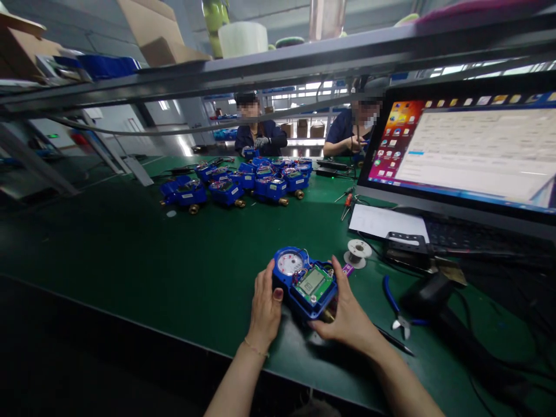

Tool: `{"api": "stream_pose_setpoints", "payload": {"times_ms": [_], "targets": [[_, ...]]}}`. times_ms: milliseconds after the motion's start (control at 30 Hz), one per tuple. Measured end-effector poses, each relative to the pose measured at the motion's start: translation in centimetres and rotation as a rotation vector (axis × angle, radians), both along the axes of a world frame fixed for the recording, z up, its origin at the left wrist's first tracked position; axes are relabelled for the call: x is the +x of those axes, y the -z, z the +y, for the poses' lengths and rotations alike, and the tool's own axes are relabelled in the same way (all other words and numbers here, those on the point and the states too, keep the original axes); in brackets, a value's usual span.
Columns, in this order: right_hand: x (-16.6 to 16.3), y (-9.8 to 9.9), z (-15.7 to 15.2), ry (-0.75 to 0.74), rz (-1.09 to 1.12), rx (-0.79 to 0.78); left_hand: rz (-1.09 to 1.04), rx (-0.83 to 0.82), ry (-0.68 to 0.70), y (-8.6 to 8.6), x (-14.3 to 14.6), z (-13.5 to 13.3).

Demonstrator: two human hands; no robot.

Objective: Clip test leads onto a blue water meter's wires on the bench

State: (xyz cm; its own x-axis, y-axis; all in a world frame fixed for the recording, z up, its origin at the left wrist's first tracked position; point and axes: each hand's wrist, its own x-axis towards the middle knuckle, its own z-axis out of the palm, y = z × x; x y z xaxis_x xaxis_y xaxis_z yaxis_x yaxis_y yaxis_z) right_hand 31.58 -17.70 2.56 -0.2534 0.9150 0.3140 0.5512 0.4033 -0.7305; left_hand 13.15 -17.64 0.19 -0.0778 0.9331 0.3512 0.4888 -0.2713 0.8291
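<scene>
Both hands clasp one blue meter (pixel 304 284) on the green bench (pixel 130 260), left hand (pixel 264 310) and right hand (pixel 347 318) flanking it; circuit board exposed, uncovered, so likely mid-assembly, with many similar meters (pixel 243 182) grouped farther back.

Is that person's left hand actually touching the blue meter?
Touching. The head view shows the left hand pressed against the blue meter's left side, thumb on its edge.

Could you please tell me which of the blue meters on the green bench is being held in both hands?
The lone blue meter at the near edge, between left hand and right hand; the other meters sit clustered, untouched, farther back.
</scene>
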Motion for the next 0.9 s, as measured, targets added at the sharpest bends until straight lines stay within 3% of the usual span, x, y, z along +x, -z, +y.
{"api": "stream_pose_setpoints", "payload": {"times_ms": [167, 300, 367, 467, 533, 600, 767, 900], "targets": [[1.3, -0.4, 0.8, -0.05, 0.006, -0.066, 0.023, 0.034, -0.108, -2.8, 1.0, -0.9], [0.9, -0.3, 0.0, -0.002, 0.009, -0.068, 0.002, 0.132, -0.116, -6.0, 1.3, -0.3], [1.0, -0.4, -0.6, 0.053, 0.023, -0.049, -0.016, 0.198, -0.077, -6.7, 1.0, 0.0], [1.8, -0.7, -1.7, 0.161, 0.072, 0.007, -0.016, 0.217, 0.141, -5.8, -0.1, 0.7], [2.8, -0.8, -2.3, 0.262, 0.092, 0.058, 0.133, 0.21, 0.274, -4.6, -0.8, 1.4], [3.9, -0.9, -2.6, 0.335, 0.061, 0.08, 0.32, 0.238, 0.303, -3.5, -1.0, 1.9], [5.4, -0.1, -2.8, 0.288, -0.28, -0.034, 0.48, 0.338, 0.043, -2.3, 1.0, 0.7], [6.6, 0.4, -2.7, 0.397, -0.578, -0.041, 0.563, 0.316, -0.14, -1.9, 2.7, -1.0]]}}
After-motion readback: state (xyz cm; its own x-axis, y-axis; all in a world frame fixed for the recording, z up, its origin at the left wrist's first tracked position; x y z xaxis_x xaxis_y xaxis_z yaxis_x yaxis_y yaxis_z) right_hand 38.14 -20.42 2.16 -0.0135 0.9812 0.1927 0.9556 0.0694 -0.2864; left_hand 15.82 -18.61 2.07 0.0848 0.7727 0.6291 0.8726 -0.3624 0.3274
